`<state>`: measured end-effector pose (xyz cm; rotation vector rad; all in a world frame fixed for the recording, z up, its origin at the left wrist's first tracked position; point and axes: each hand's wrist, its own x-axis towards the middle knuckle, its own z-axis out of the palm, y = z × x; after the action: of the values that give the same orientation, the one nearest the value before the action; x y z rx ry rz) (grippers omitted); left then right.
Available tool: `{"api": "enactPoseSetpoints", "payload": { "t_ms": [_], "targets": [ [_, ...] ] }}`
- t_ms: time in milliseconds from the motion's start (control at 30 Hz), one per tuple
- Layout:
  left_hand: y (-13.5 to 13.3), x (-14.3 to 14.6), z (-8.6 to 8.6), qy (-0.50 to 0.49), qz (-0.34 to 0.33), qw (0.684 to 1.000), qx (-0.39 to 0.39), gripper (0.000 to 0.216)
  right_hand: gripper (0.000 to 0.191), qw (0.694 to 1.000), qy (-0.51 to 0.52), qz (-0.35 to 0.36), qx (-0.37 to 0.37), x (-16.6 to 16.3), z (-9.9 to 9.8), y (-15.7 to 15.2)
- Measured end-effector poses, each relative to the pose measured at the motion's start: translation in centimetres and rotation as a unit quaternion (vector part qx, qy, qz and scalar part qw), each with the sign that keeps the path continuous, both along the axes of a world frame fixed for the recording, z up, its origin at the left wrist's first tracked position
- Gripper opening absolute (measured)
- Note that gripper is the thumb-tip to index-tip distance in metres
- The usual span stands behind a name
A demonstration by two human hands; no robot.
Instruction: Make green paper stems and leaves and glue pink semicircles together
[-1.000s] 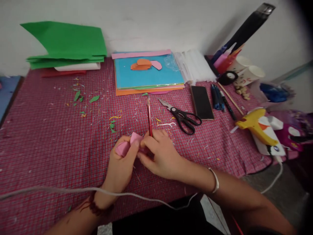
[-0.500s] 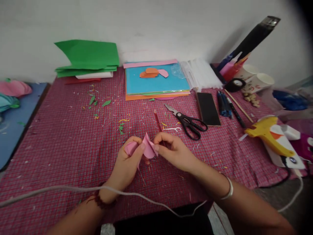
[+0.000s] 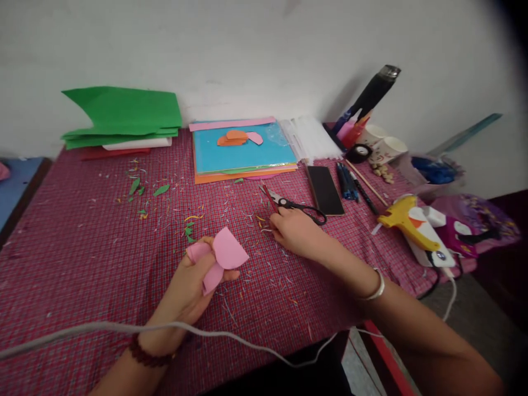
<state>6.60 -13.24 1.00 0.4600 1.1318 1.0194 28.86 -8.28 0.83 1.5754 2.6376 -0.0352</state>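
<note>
Since half a second ago, my right hand [image 3: 293,232] has left the pink paper piece [image 3: 223,256] and reached the red pencil [image 3: 270,199] beside the scissors [image 3: 297,205], centre frame; whether its grip closes I cannot tell. Left hand [image 3: 190,286], lower centre: grip clamped on pink paper above the checked surface [image 3: 82,242].

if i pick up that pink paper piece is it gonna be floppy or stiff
Probably floppy: the pink paper piece curls and bends in the left hand. It looks thin, so likely light and easy to crease. Being flat sheet, it shouldn't roll, though a draught might shift it.
</note>
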Motion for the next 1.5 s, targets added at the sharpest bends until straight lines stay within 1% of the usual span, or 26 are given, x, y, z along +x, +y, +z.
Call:
{"api": "enactPoseSetpoints", "payload": {
  "t_ms": [167, 367, 533, 733, 867, 1000, 1100, 1200, 1267, 1367, 1433, 1500],
  "targets": [
    [0.0, 0.1, -0.4, -0.023, 0.021, 1.000, 0.001, 0.022, 0.015, 0.999, -0.027, 0.034, -0.017, 0.2, 0.6, 0.6],
    [0.0, 0.1, -0.9, -0.020, 0.013, 0.999, 0.027, 0.018, 0.014, 0.997, -0.061, 0.042, -0.022, 0.3, 1.5, 0.7],
    [0.1, 0.3, -0.7, -0.011, 0.002, 0.999, 0.034, 0.021, 0.012, 0.996, -0.067, 0.051, -0.032, 0.2, 1.2, 0.9],
    [0.0, 0.4, -0.9, -0.014, -0.019, 0.999, 0.027, 0.020, 0.012, 0.996, -0.061, 0.054, -0.023, 0.3, 1.1, 0.7],
    [-0.1, 0.4, -1.2, -0.012, -0.017, 1.000, 0.023, 0.021, 0.016, 0.997, -0.050, 0.059, -0.025, 0.3, 1.1, 0.4],
    [0.0, 0.2, -1.3, -0.029, -0.035, 0.999, 0.025, 0.023, 0.023, 0.997, -0.036, 0.066, -0.025, 0.3, 0.6, -0.2],
    [0.0, 0.2, -1.2, -0.041, -0.046, 0.998, 0.023, 0.024, 0.022, 0.997, -0.025, 0.060, -0.028, 0.6, 0.6, 0.0],
    [0.0, 0.2, -1.2, -0.039, -0.032, 0.999, 0.009, 0.019, 0.017, 1.000, -0.010, 0.027, -0.002, 1.7, 1.5, 2.3],
    [0.1, 0.2, -1.2, -0.038, -0.020, 0.999, -0.005, 0.017, 0.014, 1.000, -0.001, -0.010, 0.027, 2.8, 2.2, 5.2],
    [0.1, 0.2, -1.1, -0.042, -0.021, 0.999, -0.014, 0.015, 0.014, 0.997, 0.018, -0.056, 0.046, 4.2, 3.0, 10.3],
    [0.1, 0.2, -1.1, -0.048, -0.029, 0.998, -0.010, 0.015, 0.015, 0.996, 0.027, -0.067, 0.059, 4.2, 3.0, 12.8],
    [0.1, 0.1, -1.2, -0.053, -0.042, 0.998, -0.005, 0.014, 0.017, 0.994, 0.058, -0.042, 0.078, 3.3, 2.6, 14.1]
  ]
}}
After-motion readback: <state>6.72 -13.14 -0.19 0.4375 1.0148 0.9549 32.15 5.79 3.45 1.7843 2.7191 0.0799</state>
